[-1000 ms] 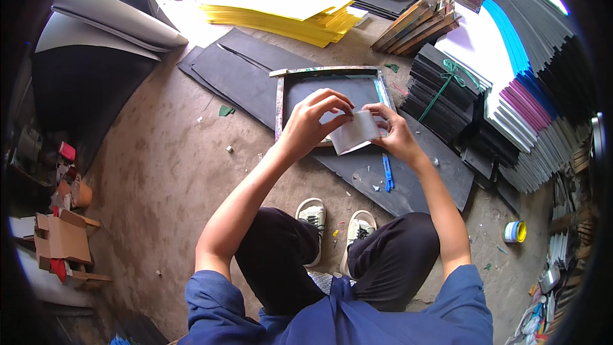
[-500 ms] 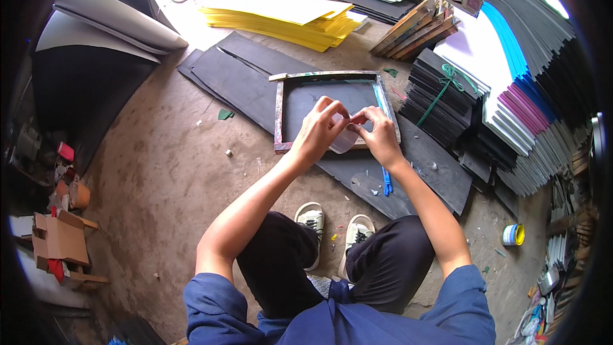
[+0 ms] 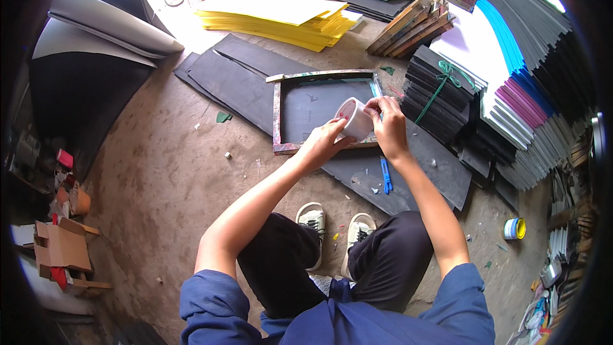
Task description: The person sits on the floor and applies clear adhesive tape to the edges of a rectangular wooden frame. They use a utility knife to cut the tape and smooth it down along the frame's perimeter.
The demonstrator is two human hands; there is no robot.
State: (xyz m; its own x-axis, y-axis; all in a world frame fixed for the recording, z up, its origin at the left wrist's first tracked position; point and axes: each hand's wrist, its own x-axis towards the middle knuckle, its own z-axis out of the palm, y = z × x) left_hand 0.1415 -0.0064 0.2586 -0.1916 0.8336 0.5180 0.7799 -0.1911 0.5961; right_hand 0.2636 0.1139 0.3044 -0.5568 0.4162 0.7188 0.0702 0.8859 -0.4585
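Note:
A roll of clear or whitish tape (image 3: 359, 124) is held tilted over the near part of a wooden screen frame (image 3: 278, 114). My left hand (image 3: 324, 143) grips the roll from its left side, thumb at the core opening. At the roll's right edge, my right hand (image 3: 390, 129) pinches with thumb and fingers; whether a loose tape end is between them is too small to tell. The frame has paint-stained sides and a dark inner panel, and lies on black sheets (image 3: 246, 86). A blue utility knife (image 3: 386, 176) rests on the black sheet below my right wrist.
Yellow sheets (image 3: 274, 22) are stacked at the back, beside leaning wooden frames (image 3: 408, 25). To the right stand black sheets tied with green string (image 3: 440, 83). A paint can (image 3: 514, 229) is on the floor at right, a cardboard box (image 3: 67, 246) at left.
The roll has been turned so its core opening now shows, and it sits slightly higher. My hands, close together before, have moved apart, the right one to the roll's right edge.

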